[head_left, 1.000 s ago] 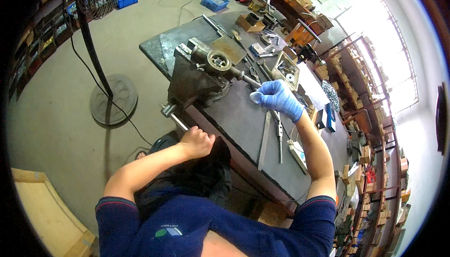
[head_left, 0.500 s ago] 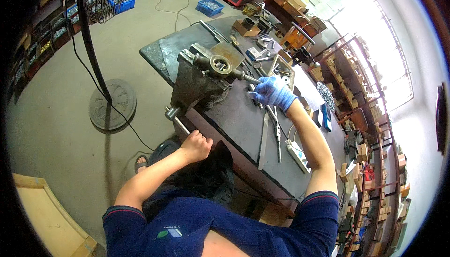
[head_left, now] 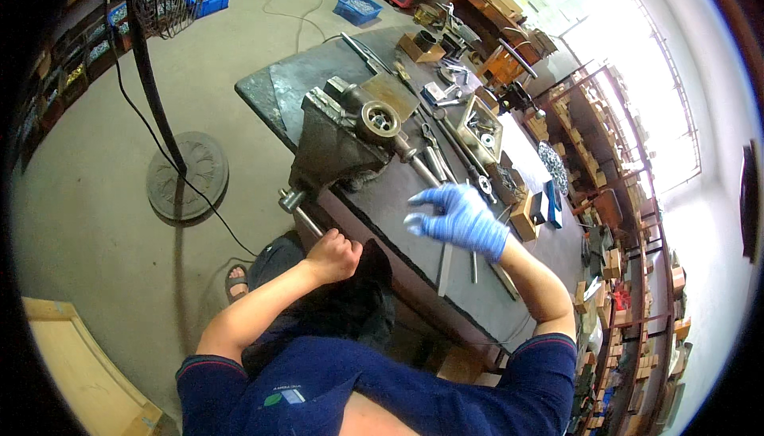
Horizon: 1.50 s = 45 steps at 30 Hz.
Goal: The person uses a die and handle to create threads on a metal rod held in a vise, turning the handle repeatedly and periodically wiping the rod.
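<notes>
My bare left hand (head_left: 333, 256) is closed round the end of the bar handle (head_left: 308, 220) of a dark metal bench vise (head_left: 320, 145). At the vise jaws sits a die stock (head_left: 380, 120), a round ring head with a slotted insert inside and a rod handle slanting toward me. Over the bench, my right hand (head_left: 460, 219) in a blue knitted glove holds nothing, its thumb and fingers apart. It is just short of the rod's near end. Below the glove, a long flat file-like strip (head_left: 446, 269) lies partly hidden.
Wrenches and rods lie across the workbench (head_left: 382, 213), beside an open tray of small parts (head_left: 482, 130). A small cardboard box (head_left: 524, 217) stands right of the glove. Shelves (head_left: 637, 277) line the right side; a round stand base (head_left: 187, 177) rests on the floor at left.
My right hand has let go of the die stock's rod and drawn back toward me, its fingers now spread. The rod has swung nearer to me. My left hand stays on the vise handle.
</notes>
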Each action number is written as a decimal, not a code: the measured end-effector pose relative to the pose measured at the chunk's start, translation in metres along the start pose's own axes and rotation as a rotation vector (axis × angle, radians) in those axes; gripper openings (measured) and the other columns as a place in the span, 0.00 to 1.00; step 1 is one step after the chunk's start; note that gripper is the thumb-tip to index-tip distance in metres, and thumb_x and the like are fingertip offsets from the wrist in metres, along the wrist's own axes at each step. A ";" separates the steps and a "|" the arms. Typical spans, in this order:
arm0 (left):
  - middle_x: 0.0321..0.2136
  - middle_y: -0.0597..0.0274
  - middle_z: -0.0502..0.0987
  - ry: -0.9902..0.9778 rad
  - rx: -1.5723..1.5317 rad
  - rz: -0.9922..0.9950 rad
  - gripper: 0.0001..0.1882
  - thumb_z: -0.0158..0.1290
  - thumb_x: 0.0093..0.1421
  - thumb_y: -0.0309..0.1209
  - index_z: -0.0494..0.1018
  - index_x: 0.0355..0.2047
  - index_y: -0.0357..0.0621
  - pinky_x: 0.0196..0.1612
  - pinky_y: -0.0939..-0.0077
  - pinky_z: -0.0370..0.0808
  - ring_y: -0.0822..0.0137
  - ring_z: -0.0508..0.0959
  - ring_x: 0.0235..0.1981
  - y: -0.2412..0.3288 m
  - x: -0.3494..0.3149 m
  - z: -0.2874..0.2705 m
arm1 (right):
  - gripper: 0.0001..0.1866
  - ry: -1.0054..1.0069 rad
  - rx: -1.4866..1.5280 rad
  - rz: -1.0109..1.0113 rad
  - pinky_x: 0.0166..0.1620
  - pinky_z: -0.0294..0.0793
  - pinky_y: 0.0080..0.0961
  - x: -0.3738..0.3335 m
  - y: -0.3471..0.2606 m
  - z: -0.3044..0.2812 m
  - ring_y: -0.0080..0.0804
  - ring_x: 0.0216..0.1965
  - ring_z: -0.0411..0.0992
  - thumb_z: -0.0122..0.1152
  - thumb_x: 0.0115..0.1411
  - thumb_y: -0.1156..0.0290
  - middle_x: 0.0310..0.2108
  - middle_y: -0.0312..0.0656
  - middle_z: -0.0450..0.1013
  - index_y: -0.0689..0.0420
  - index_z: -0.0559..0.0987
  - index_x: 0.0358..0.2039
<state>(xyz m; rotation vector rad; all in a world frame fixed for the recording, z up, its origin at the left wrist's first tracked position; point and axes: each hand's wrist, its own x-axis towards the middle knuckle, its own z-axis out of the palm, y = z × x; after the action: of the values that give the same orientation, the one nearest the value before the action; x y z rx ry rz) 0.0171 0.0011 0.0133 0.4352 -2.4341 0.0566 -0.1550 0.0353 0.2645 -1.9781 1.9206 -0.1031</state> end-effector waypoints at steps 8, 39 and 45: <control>0.11 0.59 0.71 -0.013 -0.028 -0.037 0.07 0.49 0.45 0.30 0.65 0.12 0.48 0.26 0.69 0.63 0.63 0.71 0.14 0.004 0.004 -0.002 | 0.31 -0.204 1.017 0.085 0.22 0.60 0.10 -0.033 -0.041 0.023 0.13 0.19 0.61 0.59 0.51 0.48 0.19 0.27 0.63 0.60 0.74 0.47; 0.11 0.60 0.70 -0.070 -0.046 -0.054 0.08 0.51 0.46 0.32 0.66 0.13 0.48 0.30 0.68 0.65 0.61 0.72 0.16 0.002 -0.005 -0.006 | 0.27 -0.160 1.091 0.215 0.16 0.56 0.10 -0.042 -0.009 0.008 0.10 0.14 0.58 0.59 0.53 0.48 0.17 0.28 0.65 0.62 0.77 0.36; 0.10 0.62 0.70 -0.052 -0.111 0.039 0.06 0.49 0.46 0.30 0.66 0.15 0.48 0.30 0.70 0.65 0.63 0.71 0.13 0.000 -0.005 -0.017 | 0.22 -0.091 0.444 0.106 0.19 0.56 0.17 0.004 0.047 -0.033 0.15 0.14 0.58 0.62 0.51 0.48 0.10 0.28 0.62 0.57 0.83 0.24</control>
<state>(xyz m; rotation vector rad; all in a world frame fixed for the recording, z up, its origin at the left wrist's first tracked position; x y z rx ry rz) 0.0310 0.0046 0.0239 0.3437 -2.4825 -0.0736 -0.2098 0.0244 0.2790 -1.5604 1.7560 -0.3691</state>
